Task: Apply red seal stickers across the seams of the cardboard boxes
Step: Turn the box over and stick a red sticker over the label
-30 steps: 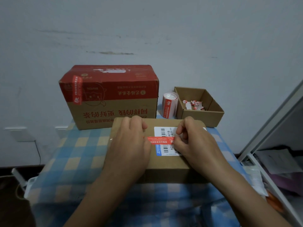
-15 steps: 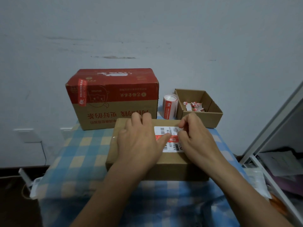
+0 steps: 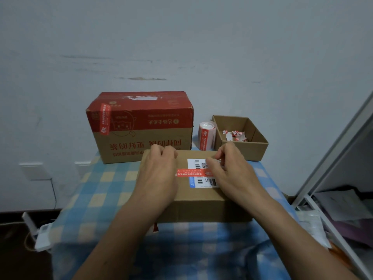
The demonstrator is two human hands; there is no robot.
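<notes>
Big box (image 3: 141, 126) sealed; sticker (image 3: 191, 172) on small box (image 3: 201, 199), left hand (image 3: 159, 174) flat, right hand (image 3: 232, 170) fingers curled pressing its end.

Colours on my table

Under my left hand (image 3: 159, 174) and right hand (image 3: 234, 174) lies a plain brown box (image 3: 199, 207) with a white barcode label (image 3: 198, 179) edged blue, crossed by a red seal sticker (image 3: 189, 172) with pale lettering. The cloth (image 3: 96, 190) is checked blue, yellow and white. The bigger box (image 3: 141, 126) behind is red above, brown below, with red characters.
</notes>
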